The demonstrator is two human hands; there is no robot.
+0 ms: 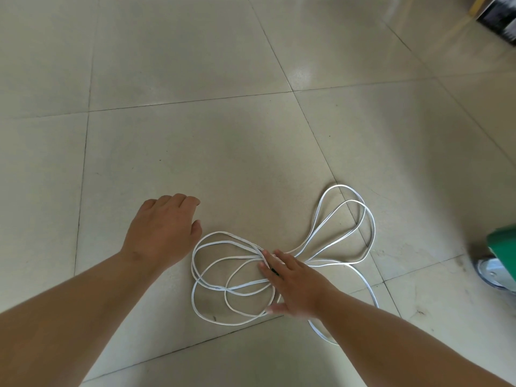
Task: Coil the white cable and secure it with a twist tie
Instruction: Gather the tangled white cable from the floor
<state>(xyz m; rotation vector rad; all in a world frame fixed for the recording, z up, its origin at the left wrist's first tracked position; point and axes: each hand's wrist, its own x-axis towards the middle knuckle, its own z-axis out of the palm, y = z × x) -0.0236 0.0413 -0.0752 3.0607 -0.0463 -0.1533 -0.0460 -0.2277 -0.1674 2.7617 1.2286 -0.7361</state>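
The white cable (223, 289) lies on the tiled floor in loose loops shaped like a figure eight, one bunch at lower centre and one stretching to the upper right. My right hand (296, 286) rests flat on the spot where the loops cross, fingers spread, pressing the strands down. A short dark strip, perhaps the twist tie (273, 270), shows just under its fingers. My left hand (164, 230) hovers left of the loops, palm down, fingers loosely curled, holding nothing and apart from the cable.
Pale floor tiles (195, 149) with dark grout lines fill the view. A green object (502, 244) above a grey-white shoe-like shape (494, 275) sits at the right edge. A dark box (499, 15) stands in the far upper right corner.
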